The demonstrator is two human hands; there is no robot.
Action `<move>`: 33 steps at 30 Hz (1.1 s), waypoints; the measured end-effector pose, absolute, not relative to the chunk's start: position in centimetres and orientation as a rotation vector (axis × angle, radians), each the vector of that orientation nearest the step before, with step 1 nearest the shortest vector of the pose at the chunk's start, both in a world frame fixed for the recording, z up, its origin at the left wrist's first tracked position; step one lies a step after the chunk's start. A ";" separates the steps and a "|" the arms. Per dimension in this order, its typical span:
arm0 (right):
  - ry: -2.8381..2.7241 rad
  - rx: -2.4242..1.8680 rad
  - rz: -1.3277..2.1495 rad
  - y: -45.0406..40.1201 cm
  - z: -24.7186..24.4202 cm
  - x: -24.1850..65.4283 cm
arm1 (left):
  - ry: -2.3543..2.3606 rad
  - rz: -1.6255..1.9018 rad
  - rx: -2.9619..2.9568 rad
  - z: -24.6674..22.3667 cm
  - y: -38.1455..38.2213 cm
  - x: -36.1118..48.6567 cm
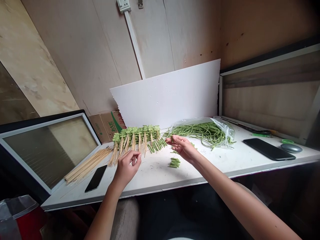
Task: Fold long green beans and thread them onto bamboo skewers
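My left hand (128,165) is closed, pinching the blunt end of a thin bamboo skewer (144,152). Several short pieces of green long bean (157,145) are threaded side by side along it. At the skewer's far end is my right hand (183,146), thumb and forefinger pressed together; what lies between them is too small to make out. Below the right hand, a small pile of cut bean pieces (174,162) lies on the white table (155,180). Behind the left hand, finished bean skewers (136,133) are stacked in rows, their bare sticks pointing toward me.
Loose bamboo skewers (87,165) and a black phone (96,179) lie at left. Uncut long beans (202,131) spill from a clear plastic bag (227,131). A second phone (268,149) and a grey oval object (291,148) are at right. A white foam board (167,96) stands behind.
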State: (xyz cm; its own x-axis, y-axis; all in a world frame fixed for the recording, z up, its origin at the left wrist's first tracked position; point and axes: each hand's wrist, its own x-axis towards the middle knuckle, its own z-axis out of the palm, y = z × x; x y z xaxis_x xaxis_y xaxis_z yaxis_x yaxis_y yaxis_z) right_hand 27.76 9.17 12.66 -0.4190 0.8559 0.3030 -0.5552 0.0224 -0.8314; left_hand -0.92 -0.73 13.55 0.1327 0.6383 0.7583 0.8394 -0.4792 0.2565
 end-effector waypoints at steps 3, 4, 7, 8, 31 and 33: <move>-1.193 -0.353 1.638 9.0 12.8 27.7 | -1.460 -1.263 -2.174 13.5 -0.7 -1.0; -1.191 -0.353 1.637 8.9 12.8 27.7 | -1.455 -1.263 -2.172 13.5 -0.7 -1.0; -1.180 -0.353 1.640 8.9 12.7 27.6 | -1.443 -1.265 -2.168 13.5 -0.7 -0.9; -1.178 -0.353 1.640 8.9 12.7 27.6 | -1.442 -1.270 -2.168 13.5 -0.7 -0.9; -1.092 -0.409 1.625 9.0 11.6 26.6 | -1.346 -1.249 -2.180 13.5 -0.6 -0.8; -1.097 -0.429 1.602 9.0 11.6 26.8 | -1.346 -1.261 -2.175 13.5 -0.6 -0.8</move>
State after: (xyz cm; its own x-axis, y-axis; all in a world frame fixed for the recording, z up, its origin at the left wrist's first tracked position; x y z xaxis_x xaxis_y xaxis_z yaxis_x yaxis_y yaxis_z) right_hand 26.77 9.04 11.55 -0.3405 0.9035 0.2603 -0.5691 0.0223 -0.8220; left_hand -0.75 -0.58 13.47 0.1807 0.5784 0.7955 0.8314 -0.5220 0.1907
